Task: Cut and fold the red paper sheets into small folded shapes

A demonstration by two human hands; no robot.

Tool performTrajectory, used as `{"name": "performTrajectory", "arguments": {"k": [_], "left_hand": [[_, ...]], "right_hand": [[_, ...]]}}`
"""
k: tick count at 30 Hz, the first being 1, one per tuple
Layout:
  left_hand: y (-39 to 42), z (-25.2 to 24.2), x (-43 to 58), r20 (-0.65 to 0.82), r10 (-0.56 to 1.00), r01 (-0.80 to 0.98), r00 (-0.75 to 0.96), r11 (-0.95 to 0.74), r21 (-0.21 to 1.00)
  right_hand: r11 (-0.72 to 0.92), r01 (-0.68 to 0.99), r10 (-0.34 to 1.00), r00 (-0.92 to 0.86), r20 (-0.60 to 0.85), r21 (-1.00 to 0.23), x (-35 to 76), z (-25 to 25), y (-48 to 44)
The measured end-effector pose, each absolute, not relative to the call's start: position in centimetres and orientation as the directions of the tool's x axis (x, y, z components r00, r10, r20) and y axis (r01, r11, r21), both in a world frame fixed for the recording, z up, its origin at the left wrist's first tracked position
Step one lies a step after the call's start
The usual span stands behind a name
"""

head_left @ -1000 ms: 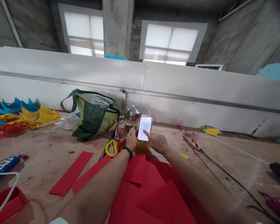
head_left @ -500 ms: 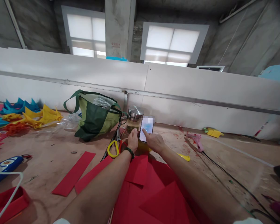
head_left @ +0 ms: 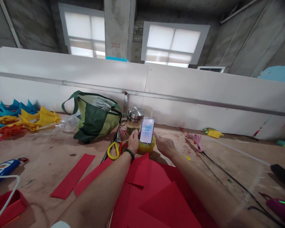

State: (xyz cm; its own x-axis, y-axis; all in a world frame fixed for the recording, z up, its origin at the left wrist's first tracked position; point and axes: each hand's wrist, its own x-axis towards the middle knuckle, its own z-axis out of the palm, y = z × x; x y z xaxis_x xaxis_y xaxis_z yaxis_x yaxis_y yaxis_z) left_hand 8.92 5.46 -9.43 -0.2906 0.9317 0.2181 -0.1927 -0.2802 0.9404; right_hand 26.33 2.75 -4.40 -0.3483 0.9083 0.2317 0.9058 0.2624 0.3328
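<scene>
A smartphone point(head_left: 146, 131) with a lit screen is propped up in front of a glass jar with a metal lid point(head_left: 135, 117). My left hand point(head_left: 133, 142), a dark bracelet at its wrist, closes on the phone's lower left side. Beside the right edge is my right hand point(head_left: 165, 145), its index finger stretched toward the phone and holding nothing. Below the phone sits a yellow roll of tape point(head_left: 147, 147), partly covered. Yellow-handled scissors point(head_left: 113, 150) lie left of my left hand. Red sheets point(head_left: 154, 196) spread beneath my forearms.
A green tote bag point(head_left: 92, 118) stands at the back left, near yellow point(head_left: 40, 118) and blue felt crowns point(head_left: 15, 107). A pink glue gun point(head_left: 196, 141) trails its cord on the right. Red strips point(head_left: 73, 175) lie left. A white partition point(head_left: 180, 85) bounds the table's back.
My right index finger has left the phone's screen and moved right, to its edge. The screen now shows a different pattern. The view has shifted slightly; my left hand stays at the phone.
</scene>
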Motion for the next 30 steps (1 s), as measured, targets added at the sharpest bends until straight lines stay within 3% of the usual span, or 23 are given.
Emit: {"name": "performTrajectory", "arguments": {"k": [12, 30], "left_hand": [[5.6, -9.3, 8.9, 0.225, 0.926, -0.185, -0.304, -0.289, 0.939], [5.6, -9.6, 8.9, 0.210, 0.940, -0.222, -0.268, -0.273, 0.936]], "right_hand": [[0.208, 0.930, 0.906, -0.300, 0.299, 0.302, 22.8, 1.8, 7.2], [0.284, 0.897, 0.902, -0.370, 0.222, 0.339, 23.0, -2.0, 4.0]]}}
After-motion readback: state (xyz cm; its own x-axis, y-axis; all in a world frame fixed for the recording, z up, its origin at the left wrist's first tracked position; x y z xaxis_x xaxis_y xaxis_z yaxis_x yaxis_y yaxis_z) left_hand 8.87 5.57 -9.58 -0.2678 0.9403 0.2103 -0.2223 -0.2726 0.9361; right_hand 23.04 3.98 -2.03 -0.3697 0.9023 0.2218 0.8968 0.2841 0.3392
